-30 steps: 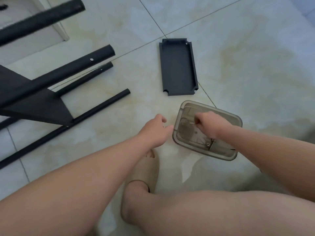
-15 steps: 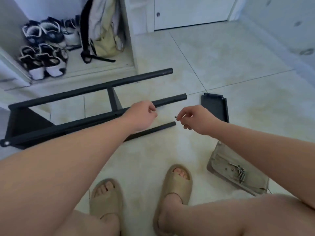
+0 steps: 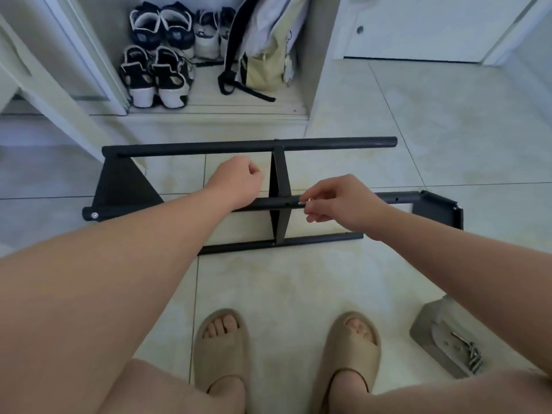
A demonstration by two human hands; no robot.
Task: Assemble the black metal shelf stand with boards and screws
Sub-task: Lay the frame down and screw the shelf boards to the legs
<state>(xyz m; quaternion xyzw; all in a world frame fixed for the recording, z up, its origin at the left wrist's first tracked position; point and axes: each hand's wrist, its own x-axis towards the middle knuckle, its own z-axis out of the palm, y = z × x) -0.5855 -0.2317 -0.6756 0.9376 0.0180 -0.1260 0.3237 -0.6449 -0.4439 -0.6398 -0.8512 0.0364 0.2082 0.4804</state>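
One head-worn wide view looks steeply down at the tiled floor (image 3: pixel 298 279), seemingly from seated height.

Nothing legible anywhere; no lettering, brand, number or sign to make out on shelf frame (image 3: pixel 248 146), shoes (image 3: pixel 155 73), bag (image 3: pixel 263 55) or grey container (image 3: pixel 430 333).
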